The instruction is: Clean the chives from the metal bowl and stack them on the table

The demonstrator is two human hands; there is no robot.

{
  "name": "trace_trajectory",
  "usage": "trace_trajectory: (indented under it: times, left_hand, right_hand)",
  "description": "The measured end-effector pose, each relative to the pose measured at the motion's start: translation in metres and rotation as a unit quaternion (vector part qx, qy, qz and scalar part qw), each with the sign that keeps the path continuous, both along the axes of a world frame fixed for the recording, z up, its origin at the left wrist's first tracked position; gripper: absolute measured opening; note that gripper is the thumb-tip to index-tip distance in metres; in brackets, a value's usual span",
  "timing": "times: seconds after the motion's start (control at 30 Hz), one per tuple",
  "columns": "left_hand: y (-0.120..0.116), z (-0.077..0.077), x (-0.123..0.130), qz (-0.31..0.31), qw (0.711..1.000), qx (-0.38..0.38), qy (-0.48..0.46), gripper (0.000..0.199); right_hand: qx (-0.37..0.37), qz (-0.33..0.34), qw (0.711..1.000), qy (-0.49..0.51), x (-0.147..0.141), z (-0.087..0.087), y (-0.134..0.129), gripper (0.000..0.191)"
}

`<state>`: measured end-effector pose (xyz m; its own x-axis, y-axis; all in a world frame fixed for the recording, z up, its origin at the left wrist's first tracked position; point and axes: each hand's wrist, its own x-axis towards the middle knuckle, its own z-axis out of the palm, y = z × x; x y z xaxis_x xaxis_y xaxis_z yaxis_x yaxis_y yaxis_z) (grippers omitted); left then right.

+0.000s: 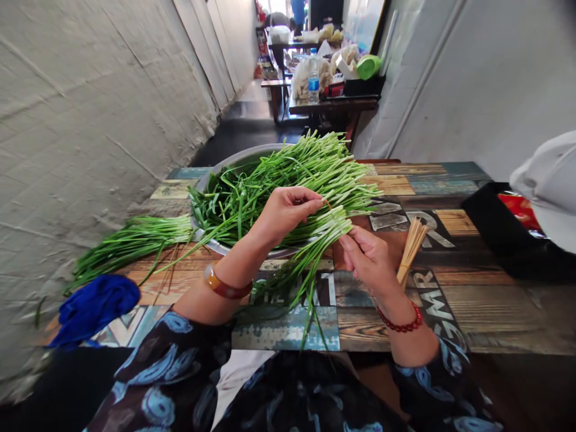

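Observation:
Between my two hands is a small row of garlic chives (pixel 315 240), white ends side by side, green leaves hanging toward the table's front edge. My right hand (pixel 369 255) is closed, pinching the right side of this row near the white ends. On the other side, the thumb and forefinger of my left hand (pixel 290 210) are pinched together beside the row. A thin brownish tip, seemingly of a skewer, shows at those fingertips; most of it is hidden. Just behind my hands, a large metal basin (pixel 238 157) is heaped with more garlic chives (pixel 288 174).
Bamboo skewers (pixel 411 249) stand bundled right of my right hand. Left of the basin lie another bunch of chives (pixel 135 243) and a blue cloth (pixel 99 306). A black box (pixel 495 234) and a white cap (pixel 549 186) are at the far right. Walls flank the table (pixel 486 312).

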<state>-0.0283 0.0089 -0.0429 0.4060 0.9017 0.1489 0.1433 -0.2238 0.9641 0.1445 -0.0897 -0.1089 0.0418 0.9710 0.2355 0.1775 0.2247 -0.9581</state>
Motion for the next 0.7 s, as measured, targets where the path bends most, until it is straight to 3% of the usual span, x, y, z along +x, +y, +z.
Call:
trace_trajectory:
  times: [0.7]
  left_hand:
    - [-0.0038, 0.0002, 0.0037, 0.032, 0.998, 0.054, -0.012, 0.013]
  right_hand:
    - [-0.018, -0.003, 1.0, -0.02, -0.0011, 0.0037, -0.0023, 0.039]
